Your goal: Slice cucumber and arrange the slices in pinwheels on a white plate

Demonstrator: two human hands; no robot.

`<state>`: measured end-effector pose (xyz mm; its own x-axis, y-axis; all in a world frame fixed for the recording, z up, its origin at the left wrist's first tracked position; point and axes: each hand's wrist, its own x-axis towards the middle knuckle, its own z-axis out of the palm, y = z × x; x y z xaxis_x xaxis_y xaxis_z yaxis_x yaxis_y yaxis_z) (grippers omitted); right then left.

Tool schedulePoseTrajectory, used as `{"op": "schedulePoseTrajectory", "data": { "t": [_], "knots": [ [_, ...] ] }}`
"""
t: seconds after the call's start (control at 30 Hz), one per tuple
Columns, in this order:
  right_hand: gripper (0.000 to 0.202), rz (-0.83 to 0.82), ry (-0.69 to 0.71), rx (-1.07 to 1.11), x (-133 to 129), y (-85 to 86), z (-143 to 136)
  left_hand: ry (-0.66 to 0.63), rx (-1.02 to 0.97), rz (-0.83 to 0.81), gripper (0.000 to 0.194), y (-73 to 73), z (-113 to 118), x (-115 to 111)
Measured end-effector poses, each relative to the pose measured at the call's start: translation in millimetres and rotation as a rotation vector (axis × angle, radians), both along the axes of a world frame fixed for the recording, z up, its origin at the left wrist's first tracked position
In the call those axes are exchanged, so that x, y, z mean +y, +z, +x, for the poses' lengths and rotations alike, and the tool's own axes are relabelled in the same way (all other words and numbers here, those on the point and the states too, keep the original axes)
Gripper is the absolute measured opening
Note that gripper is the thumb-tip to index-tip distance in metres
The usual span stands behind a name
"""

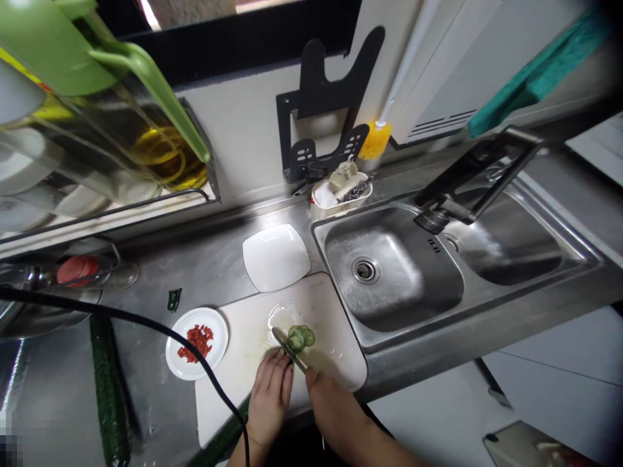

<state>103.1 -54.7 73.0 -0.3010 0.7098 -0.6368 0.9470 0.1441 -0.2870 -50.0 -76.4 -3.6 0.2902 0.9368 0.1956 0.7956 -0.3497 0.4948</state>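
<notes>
My right hand (331,405) grips a knife (288,347) whose blade lies on the white cutting board (233,383), slanting up-left. My left hand (271,395) presses a cucumber against the board, fingertips right beside the blade; most of the cucumber is hidden under the hand. Several green cucumber slices (300,337) lie piled just beyond the blade, on the far side of the board.
A small round plate of chopped red pieces (196,342) sits left of the board; a whole cucumber (108,389) lies farther left. An empty square white plate (275,257) lies behind. A double steel sink (389,272) with black tap (467,188) is on the right. A black cable (146,324) crosses the counter.
</notes>
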Motion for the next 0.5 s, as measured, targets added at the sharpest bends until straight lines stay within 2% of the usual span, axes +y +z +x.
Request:
{"op": "schedulePoseTrajectory", "data": {
  "t": [0.2,0.37,0.5],
  "knots": [
    [0.042,-0.013,-0.033,-0.008,-0.7,-12.2,-5.2,0.004,-0.013,-0.008,0.026,-1.5,-0.8,-1.2],
    [0.047,-0.035,-0.028,-0.031,-2.8,-15.7,-3.9,0.021,-0.012,-0.012,0.027,-2.9,-1.1,-2.9],
    [0.05,0.016,-0.027,-0.003,-7.6,-21.1,1.6,0.052,-0.008,-0.058,0.029,1.0,-1.1,-3.3]
  ]
}}
